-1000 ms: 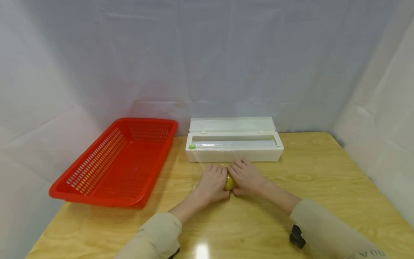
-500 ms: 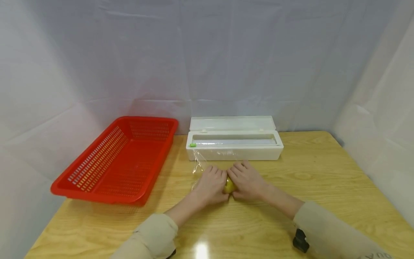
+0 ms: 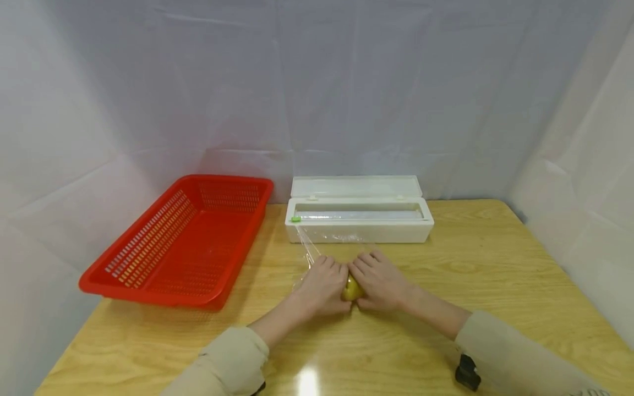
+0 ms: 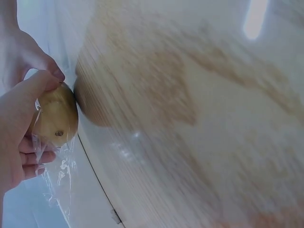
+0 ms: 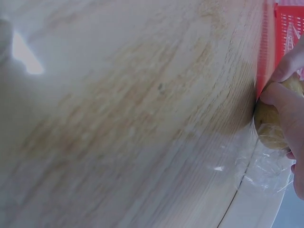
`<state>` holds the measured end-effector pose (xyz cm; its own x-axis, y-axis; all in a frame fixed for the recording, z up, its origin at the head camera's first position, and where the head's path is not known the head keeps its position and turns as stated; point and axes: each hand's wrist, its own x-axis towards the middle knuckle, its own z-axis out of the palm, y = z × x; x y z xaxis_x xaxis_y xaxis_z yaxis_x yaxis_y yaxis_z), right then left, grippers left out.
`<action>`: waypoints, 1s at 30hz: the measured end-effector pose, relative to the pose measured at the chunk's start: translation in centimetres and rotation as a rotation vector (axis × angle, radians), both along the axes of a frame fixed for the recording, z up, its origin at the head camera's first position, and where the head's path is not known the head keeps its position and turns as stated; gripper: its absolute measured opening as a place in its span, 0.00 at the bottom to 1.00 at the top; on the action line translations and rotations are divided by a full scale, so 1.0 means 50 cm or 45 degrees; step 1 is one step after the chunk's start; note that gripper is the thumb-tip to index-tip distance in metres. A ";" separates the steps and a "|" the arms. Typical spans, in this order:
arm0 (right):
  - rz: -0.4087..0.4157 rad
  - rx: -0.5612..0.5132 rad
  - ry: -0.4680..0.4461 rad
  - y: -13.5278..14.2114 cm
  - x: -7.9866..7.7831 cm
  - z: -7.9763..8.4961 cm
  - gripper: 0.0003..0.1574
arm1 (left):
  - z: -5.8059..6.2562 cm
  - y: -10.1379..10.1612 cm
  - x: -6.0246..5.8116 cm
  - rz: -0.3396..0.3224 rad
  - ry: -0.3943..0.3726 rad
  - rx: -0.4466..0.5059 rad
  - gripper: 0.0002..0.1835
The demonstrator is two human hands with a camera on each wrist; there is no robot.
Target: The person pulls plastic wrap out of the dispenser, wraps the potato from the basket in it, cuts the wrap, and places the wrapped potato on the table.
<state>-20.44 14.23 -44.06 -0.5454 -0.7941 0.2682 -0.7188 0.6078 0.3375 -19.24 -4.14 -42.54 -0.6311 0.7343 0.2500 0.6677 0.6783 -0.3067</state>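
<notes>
Both hands grip a yellow-brown pear [image 3: 352, 289] from opposite sides, low over the wooden table. My left hand [image 3: 322, 287] curls round its left side and my right hand [image 3: 382, 281] round its right. In the left wrist view, the end of the pear [image 4: 56, 118] shows a small dark spot, with the thumbs along its top. Clear cling film [image 4: 61, 178] clings about it and hangs in wrinkles below the fingers. From the hands, film [image 3: 308, 245] runs up to the white cling film dispenser [image 3: 361, 233], whose lid stands open and shows the roll inside.
On the left stands a red perforated plastic basket [image 3: 225, 286]. A green slider [image 3: 295, 219] sits at the left end of the dispenser's front edge. White sheeting [image 3: 356, 99] encloses the back and sides of the wooden table [image 3: 396, 357].
The hands and the pear have come slightly nearer to me, keeping the same grip. The film at the left has drawn into tight creases between the dispenser and the left hand.
</notes>
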 end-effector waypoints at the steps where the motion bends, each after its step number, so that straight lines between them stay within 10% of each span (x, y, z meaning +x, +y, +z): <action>1: -0.003 0.002 -0.006 0.001 0.002 0.000 0.39 | 0.000 0.001 0.000 -0.001 -0.005 0.002 0.27; 30: 0.027 -0.046 -0.030 0.020 0.071 0.009 0.43 | 0.016 0.008 0.038 -0.111 -0.177 -0.043 0.29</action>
